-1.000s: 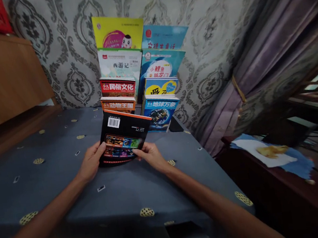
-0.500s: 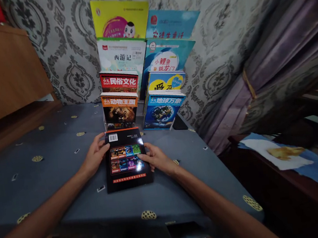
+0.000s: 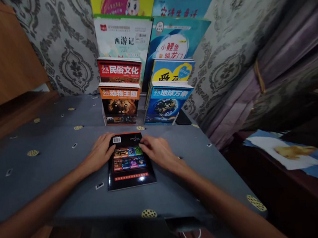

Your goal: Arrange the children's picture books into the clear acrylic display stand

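Note:
A book (image 3: 132,181) with a black back cover, a barcode and rows of small colour pictures lies on the tablecloth. My left hand (image 3: 102,151) holds its upper left edge, thumb on the cover. At the upper right edge, my right hand (image 3: 158,150) grips it with bent fingers and the thumb along the side. Just behind stand two columns of upright books. The orange lion book (image 3: 121,105) fronts the left column, and the blue earth book (image 3: 165,104) fronts the right one.
Behind these rise a red book (image 3: 120,70), a white book (image 3: 123,38) and taller teal and yellow ones. A dark flat object (image 3: 182,118) lies beside the right column. Wooden furniture (image 3: 0,57) borders the left; a curtain (image 3: 238,101) hangs right.
The book now lies flatter on the table. My right hand has slid up its edge toward the top corner. The view has shifted, so the upright books look larger and higher.

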Available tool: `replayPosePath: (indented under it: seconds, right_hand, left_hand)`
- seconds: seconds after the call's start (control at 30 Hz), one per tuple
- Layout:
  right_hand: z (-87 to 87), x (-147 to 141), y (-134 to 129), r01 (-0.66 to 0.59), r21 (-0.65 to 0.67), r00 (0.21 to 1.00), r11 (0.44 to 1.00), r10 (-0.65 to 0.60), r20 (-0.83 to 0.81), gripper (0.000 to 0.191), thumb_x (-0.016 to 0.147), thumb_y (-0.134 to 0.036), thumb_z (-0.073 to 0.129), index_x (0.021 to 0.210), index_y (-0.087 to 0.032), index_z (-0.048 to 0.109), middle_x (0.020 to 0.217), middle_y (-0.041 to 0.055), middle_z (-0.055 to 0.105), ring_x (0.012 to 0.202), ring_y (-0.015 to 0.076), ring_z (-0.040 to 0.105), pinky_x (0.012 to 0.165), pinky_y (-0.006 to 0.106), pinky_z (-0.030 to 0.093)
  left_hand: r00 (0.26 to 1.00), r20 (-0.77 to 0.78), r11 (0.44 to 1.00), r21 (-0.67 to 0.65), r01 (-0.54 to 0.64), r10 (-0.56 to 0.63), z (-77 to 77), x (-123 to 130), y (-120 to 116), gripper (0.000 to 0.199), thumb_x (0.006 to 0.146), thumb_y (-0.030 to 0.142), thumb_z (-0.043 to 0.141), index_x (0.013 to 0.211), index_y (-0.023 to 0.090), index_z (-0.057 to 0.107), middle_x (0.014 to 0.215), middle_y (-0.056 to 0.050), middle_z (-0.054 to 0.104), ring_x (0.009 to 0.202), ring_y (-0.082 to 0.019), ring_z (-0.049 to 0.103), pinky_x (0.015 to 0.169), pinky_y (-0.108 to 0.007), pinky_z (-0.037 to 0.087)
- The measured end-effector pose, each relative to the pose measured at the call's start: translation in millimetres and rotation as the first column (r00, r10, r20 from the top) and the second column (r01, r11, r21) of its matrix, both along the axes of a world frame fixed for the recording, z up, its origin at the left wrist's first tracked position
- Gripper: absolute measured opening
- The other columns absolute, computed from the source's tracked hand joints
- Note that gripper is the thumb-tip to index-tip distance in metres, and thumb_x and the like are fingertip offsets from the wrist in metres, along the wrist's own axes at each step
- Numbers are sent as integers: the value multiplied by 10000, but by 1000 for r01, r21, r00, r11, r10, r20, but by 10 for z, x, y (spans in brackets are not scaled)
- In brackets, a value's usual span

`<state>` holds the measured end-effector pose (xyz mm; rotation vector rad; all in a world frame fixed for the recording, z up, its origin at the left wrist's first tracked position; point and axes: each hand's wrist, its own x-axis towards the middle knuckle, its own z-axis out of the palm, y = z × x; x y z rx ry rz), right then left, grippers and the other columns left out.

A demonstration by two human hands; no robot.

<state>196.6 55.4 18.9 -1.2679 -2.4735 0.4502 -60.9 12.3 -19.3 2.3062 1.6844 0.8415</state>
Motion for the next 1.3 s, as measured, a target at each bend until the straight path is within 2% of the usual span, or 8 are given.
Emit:
replayPosePath:
  seconds: [0.13, 0.2, 0.3, 0.4, 0.7, 0.93, 1.13, 1.3]
  right_hand:
    - [-100, -329, 121, -306, 72, 949, 949, 310, -51, 346, 1003, -221, 519, 1336, -159, 588, 1374, 140, 655, 1305, 243, 586, 1094, 409, 453]
    - [-197, -449, 214, -356, 69, 932, 932, 360, -41, 392, 1015, -251, 504, 1393, -163, 554, 1477, 153, 574, 1403, 255, 504, 1171, 473, 387]
    - [-330, -484, 351, -330, 58, 944, 942, 331, 0, 438, 1028, -316, 481, 1434, -158, 527, 1546, 169, 497, 1478, 280, 409, 1224, 552, 291]
    - [-407, -356, 448, -301, 44, 953, 953, 302, -2, 473, 1039, -360, 441, 1466, -163, 501, 1558, 159, 485, 1488, 270, 396, 1241, 550, 266]
    - [-449, -135, 432, -217, 47, 976, 975, 216, 17, 522, 1046, -411, 368, 1492, -163, 480, 1599, 130, 430, 1516, 262, 342, 1251, 554, 245]
    - [-379, 19, 160, -244, 47, 969, 969, 242, 43, 528, 1052, -415, 348, 1514, -184, 461, 1614, 131, 403, 1528, 270, 314, 1231, 576, 278]
    - [-349, 298, -294, -281, 69, 958, 957, 276, 74, 526, 1060, -431, 360, 1510, -181, 466, 1602, 134, 424, 1512, 268, 350, 1227, 564, 303]
    - [-342, 505, -669, -334, 131, 941, 933, 322, 103, 596, 1007, -476, 516, 1536, -215, 432, 1597, 122, 431, 1490, 281, 390, 1229, 546, 324]
  left_hand:
    - [998, -54, 1000, -19, -21, 20, -31, 30, 39, 386, 983, 264, 421, 1359, 192, 468, 1364, -130, 604, 1266, -283, 557, 1082, -502, 445]
    - [997, -74, 1000, -12, -12, 11, -45, 28, 37, 382, 991, 263, 417, 1366, 201, 462, 1362, -122, 616, 1266, -278, 566, 1067, -491, 458]
    - [994, -107, 1000, 7, -13, 14, -71, 14, 23, 387, 1002, 268, 407, 1379, 194, 450, 1380, -121, 617, 1298, -273, 559, 1072, -480, 457]
    - [988, -151, 999, 21, -36, 38, -102, 2, 15, 409, 1011, 279, 392, 1404, 174, 431, 1426, -142, 592, 1345, -279, 534, 1094, -491, 438]
    - [982, -186, 999, -21, -43, 38, -93, 16, 1, 423, 1018, 289, 361, 1411, 160, 449, 1490, -166, 545, 1415, -299, 472, 1145, -533, 380]
    - [976, -214, 998, -35, -53, 45, -95, 16, -6, 421, 1031, 308, 341, 1393, 142, 477, 1497, -167, 540, 1432, -286, 455, 1161, -508, 369]
    - [969, -244, 998, -32, -55, 45, -79, 9, -15, 431, 1030, 311, 325, 1390, 133, 482, 1497, -166, 543, 1437, -278, 455, 1150, -501, 382]
    - [963, -263, 998, -29, -64, 54, -62, 11, -21, 429, 1026, 314, 318, 1366, 139, 512, 1503, -155, 542, 1452, -265, 439, 1179, -482, 359]
